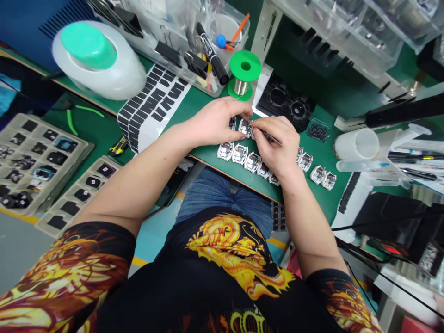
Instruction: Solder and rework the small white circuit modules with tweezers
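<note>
My left hand (217, 121) has its thumb and forefinger closed around the sides of a small white watch case (245, 128) with its circuit board showing. My right hand (280, 141) pinches a thin dark tool (272, 138), whose tip is hidden by the fingers at the case's right edge. Another unit is partly covered beside the left fingers. Along the bench's near edge runs a row of similar open watch cases (239, 153), some hidden behind my right hand. More cases (305, 162) lie to the right of that hand.
A green solder spool (245, 67) stands behind my hands, beside a black fixture (286, 99). Black adhesive pieces on a white sheet (157, 99) lie left. Parts trays (45, 162) sit far left. At right are a small box of screws (318, 131) and a white cup (357, 145).
</note>
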`<move>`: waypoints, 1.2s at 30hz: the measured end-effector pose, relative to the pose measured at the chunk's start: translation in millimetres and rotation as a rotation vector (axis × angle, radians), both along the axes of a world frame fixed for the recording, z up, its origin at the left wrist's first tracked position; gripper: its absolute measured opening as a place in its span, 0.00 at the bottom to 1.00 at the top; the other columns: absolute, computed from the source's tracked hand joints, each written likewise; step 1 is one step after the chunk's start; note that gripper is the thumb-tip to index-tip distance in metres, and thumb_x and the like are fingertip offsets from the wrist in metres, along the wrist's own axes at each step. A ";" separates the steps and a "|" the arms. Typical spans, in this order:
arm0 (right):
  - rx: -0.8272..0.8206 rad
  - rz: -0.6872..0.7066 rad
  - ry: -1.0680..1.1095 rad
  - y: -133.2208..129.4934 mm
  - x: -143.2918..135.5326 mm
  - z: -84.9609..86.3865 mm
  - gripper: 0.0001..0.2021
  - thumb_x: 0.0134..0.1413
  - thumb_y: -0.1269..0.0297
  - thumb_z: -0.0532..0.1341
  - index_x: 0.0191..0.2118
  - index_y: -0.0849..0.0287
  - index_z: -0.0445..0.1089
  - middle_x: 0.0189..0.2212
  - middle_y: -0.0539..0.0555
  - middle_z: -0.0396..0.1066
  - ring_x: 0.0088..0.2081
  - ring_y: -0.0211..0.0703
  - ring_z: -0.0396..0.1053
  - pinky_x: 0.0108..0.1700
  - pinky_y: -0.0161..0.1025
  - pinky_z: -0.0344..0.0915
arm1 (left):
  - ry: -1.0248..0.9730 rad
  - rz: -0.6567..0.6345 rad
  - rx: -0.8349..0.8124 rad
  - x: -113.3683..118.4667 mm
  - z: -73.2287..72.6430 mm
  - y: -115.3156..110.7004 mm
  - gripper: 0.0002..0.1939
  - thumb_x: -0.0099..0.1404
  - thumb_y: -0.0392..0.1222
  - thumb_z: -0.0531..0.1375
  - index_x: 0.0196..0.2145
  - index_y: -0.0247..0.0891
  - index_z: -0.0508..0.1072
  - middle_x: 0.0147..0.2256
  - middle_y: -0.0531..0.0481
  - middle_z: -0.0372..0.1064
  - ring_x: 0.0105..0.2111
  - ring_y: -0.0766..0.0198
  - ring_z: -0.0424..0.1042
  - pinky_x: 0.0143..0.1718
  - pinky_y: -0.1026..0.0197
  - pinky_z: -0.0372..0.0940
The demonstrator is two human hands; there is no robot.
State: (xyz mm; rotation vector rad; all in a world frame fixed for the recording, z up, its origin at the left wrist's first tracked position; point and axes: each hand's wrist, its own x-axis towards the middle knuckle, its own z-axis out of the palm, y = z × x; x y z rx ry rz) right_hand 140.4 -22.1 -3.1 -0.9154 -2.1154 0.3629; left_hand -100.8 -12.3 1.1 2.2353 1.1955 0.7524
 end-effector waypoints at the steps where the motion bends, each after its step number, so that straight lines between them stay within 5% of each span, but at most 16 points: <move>1: 0.007 -0.021 0.006 -0.5 0.7 0.5 0.09 0.76 0.63 0.64 0.47 0.50 0.84 0.44 0.50 0.88 0.47 0.49 0.84 0.54 0.53 0.77 | 0.003 -0.001 0.000 -0.3 0.4 0.2 0.23 0.64 0.43 0.69 0.56 0.41 0.80 0.54 0.45 0.82 0.58 0.46 0.79 0.64 0.44 0.72; 8: -0.044 -0.130 0.122 -2.4 1.2 4.2 0.09 0.74 0.61 0.65 0.45 0.49 0.84 0.43 0.51 0.88 0.46 0.51 0.83 0.55 0.55 0.77 | 0.027 -0.015 0.029 0.0 -2.1 3.0 0.23 0.63 0.43 0.69 0.56 0.43 0.81 0.52 0.47 0.82 0.56 0.44 0.80 0.63 0.41 0.73; 13: -0.082 -0.199 0.169 -0.8 4.0 5.1 0.09 0.72 0.60 0.64 0.45 0.49 0.85 0.43 0.52 0.87 0.47 0.52 0.83 0.55 0.57 0.79 | -0.006 -0.011 0.051 -3.4 3.5 -4.9 0.29 0.64 0.46 0.70 0.63 0.46 0.79 0.61 0.46 0.81 0.63 0.42 0.78 0.69 0.39 0.72; 18: -0.097 -0.156 0.136 -10.3 -0.4 23.5 0.08 0.70 0.63 0.66 0.43 0.50 0.85 0.43 0.51 0.88 0.46 0.50 0.85 0.53 0.53 0.81 | -0.050 0.145 0.097 -21.6 14.7 -30.4 0.26 0.70 0.47 0.69 0.64 0.48 0.78 0.63 0.44 0.80 0.65 0.43 0.77 0.72 0.37 0.70; 22: -0.080 -0.043 0.056 -17.0 -16.3 36.8 0.08 0.71 0.64 0.67 0.45 0.49 0.85 0.43 0.49 0.89 0.47 0.49 0.85 0.56 0.53 0.80 | -0.030 0.198 0.084 -32.5 7.4 -42.9 0.23 0.71 0.47 0.68 0.62 0.46 0.78 0.61 0.43 0.81 0.63 0.44 0.77 0.71 0.37 0.69; 36: -0.133 0.081 0.004 1.3 -43.2 4.4 0.09 0.71 0.67 0.66 0.47 0.48 0.85 0.46 0.50 0.89 0.49 0.48 0.86 0.56 0.52 0.80 | -0.065 0.219 0.074 -29.0 -6.0 -32.3 0.20 0.67 0.41 0.67 0.57 0.43 0.81 0.54 0.46 0.83 0.60 0.46 0.77 0.67 0.41 0.69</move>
